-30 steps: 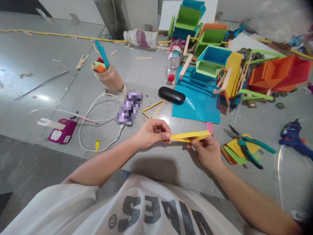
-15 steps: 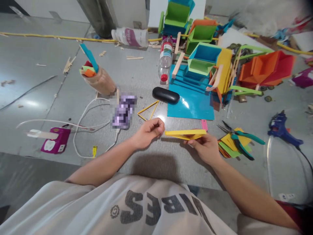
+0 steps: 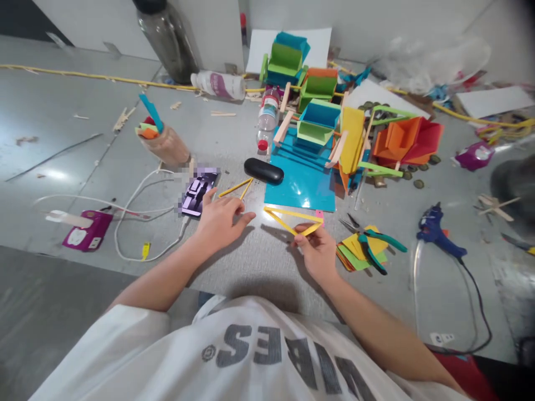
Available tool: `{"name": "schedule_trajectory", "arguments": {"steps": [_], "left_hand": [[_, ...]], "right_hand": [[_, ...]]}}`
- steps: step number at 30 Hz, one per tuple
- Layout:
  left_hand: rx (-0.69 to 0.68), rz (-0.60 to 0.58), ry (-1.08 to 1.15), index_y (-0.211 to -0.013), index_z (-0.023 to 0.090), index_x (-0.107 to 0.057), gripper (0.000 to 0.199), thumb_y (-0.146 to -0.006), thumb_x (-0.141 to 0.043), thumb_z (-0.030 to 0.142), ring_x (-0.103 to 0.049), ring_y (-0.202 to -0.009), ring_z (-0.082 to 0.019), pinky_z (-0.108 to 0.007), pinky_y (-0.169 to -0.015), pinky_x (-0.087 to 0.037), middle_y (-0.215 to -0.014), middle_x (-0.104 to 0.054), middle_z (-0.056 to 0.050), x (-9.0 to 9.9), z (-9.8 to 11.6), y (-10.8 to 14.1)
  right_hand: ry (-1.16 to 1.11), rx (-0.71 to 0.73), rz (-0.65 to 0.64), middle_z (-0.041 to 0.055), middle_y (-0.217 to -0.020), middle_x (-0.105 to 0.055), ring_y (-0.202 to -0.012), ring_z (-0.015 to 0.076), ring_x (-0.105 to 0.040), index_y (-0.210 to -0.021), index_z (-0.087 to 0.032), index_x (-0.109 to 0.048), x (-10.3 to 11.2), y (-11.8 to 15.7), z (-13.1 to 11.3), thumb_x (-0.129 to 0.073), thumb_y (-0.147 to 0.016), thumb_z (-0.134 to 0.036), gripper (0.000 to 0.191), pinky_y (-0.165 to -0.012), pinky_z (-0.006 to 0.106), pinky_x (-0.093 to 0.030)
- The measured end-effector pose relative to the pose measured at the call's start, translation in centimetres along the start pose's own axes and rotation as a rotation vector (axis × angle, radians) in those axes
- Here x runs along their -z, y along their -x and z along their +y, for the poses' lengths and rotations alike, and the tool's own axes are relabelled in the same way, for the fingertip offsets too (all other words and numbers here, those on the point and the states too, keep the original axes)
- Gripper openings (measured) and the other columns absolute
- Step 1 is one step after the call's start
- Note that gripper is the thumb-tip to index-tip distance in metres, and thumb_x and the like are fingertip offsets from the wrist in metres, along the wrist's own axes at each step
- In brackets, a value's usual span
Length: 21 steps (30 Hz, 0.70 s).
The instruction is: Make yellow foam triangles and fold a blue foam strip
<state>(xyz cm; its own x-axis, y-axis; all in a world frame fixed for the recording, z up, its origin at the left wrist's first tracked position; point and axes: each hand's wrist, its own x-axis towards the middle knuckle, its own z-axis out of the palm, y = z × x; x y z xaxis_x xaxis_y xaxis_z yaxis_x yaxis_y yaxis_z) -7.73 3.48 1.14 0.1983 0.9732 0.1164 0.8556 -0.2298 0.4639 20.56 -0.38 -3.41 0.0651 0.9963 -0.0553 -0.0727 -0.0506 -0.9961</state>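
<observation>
My right hand (image 3: 315, 248) pinches a yellow triangular frame made of thin strips (image 3: 288, 213) at one corner, holding it above the table. My left hand (image 3: 223, 220) is open and holds nothing, with the thumb apart and a finger stretched over the edge of a phone (image 3: 198, 192). A second yellow triangular frame (image 3: 237, 188) lies on the table just beyond the left hand, which partly hides it. Near the far corner of the held frame, a small pink piece (image 3: 320, 215) lies by a blue sheet (image 3: 301, 189).
A black case (image 3: 263, 171), a lying bottle (image 3: 267, 120) and coloured paper models (image 3: 318, 123) lie beyond my hands. Pliers (image 3: 371, 245) rest on paper pieces to the right, beside a blue glue gun (image 3: 438, 231). A white cable (image 3: 125, 223) loops at the left.
My left hand has moved left towards the phone and opened from a closed pose. The frame in my right hand has tilted, showing its triangle more fully. The camera view has shifted.
</observation>
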Motion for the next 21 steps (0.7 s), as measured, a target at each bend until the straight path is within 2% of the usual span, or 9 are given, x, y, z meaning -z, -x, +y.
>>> {"name": "schedule_trajectory", "arguments": {"steps": [1,3,6,10,15,21], "left_hand": [[0.068,-0.043,-0.081,-0.11,0.022,-0.078,0.045,-0.109,-0.058,0.062,-0.078,-0.114,-0.037,-0.077,-0.135,-0.023,-0.109,-0.085,-0.013,0.3,0.6,0.4],[0.171,-0.11,-0.194,-0.135,0.022,-0.075,0.05,-0.108,-0.062,0.062,-0.073,-0.133,-0.046,-0.086,-0.133,-0.019,-0.132,-0.082,-0.02,0.8,1.4,1.3],[0.283,-0.118,-0.273,-0.147,0.018,-0.07,0.062,-0.108,-0.061,0.065,-0.072,-0.135,-0.05,-0.086,-0.131,-0.023,-0.137,-0.08,-0.025,1.5,1.3,3.1],[0.304,-0.091,-0.28,-0.138,0.015,-0.073,0.06,-0.108,-0.06,0.065,-0.078,-0.121,-0.046,-0.078,-0.134,-0.023,-0.121,-0.085,-0.022,1.9,0.0,5.2],[0.225,-0.111,-0.239,-0.116,0.017,-0.076,0.049,-0.107,-0.061,0.063,-0.081,-0.098,-0.038,-0.063,-0.126,-0.04,-0.089,-0.083,-0.012,1.3,-1.8,6.0],[0.125,-0.022,-0.214,-0.1,0.021,-0.075,0.044,-0.105,-0.064,0.063,-0.078,-0.082,-0.035,-0.063,-0.122,-0.045,-0.065,-0.072,-0.005,0.6,-2.9,6.1]], "right_hand": [[-0.013,-0.003,0.006,0.0022,-0.087,-0.08,-0.059,0.0133,-0.071,-0.096,-0.023,-0.081,-0.1,0.0,0.1,-0.096,-0.085,-0.063,0.044,-0.058,0.029,-0.065],[-0.011,0.002,0.004,0.0018,-0.086,-0.079,-0.058,0.0132,-0.07,-0.097,-0.024,-0.08,-0.1,-0.1,0.2,-0.095,-0.086,-0.063,0.044,-0.057,0.029,-0.064],[0.051,0.03,-0.016,0.0016,-0.083,-0.078,-0.058,0.0136,-0.069,-0.097,-0.023,-0.08,-0.1,-0.1,0.4,-0.094,-0.086,-0.061,0.041,-0.057,0.029,-0.062],[0.129,0.091,-0.03,0.003,-0.091,-0.081,-0.059,0.0128,-0.07,-0.098,-0.023,-0.081,0.0,-0.4,0.7,-0.093,-0.088,-0.056,0.036,-0.059,0.028,-0.061],[0.138,0.138,-0.022,0.0034,-0.094,-0.082,-0.057,0.0114,-0.069,-0.096,-0.022,-0.08,0.0,-0.8,0.8,-0.092,-0.088,-0.054,0.035,-0.058,0.027,-0.059],[0.148,0.114,-0.043,0.003,-0.09,-0.081,-0.058,0.0114,-0.067,-0.098,-0.021,-0.079,0.0,-0.9,0.6,-0.091,-0.088,-0.054,0.036,-0.059,0.028,-0.059]]}}
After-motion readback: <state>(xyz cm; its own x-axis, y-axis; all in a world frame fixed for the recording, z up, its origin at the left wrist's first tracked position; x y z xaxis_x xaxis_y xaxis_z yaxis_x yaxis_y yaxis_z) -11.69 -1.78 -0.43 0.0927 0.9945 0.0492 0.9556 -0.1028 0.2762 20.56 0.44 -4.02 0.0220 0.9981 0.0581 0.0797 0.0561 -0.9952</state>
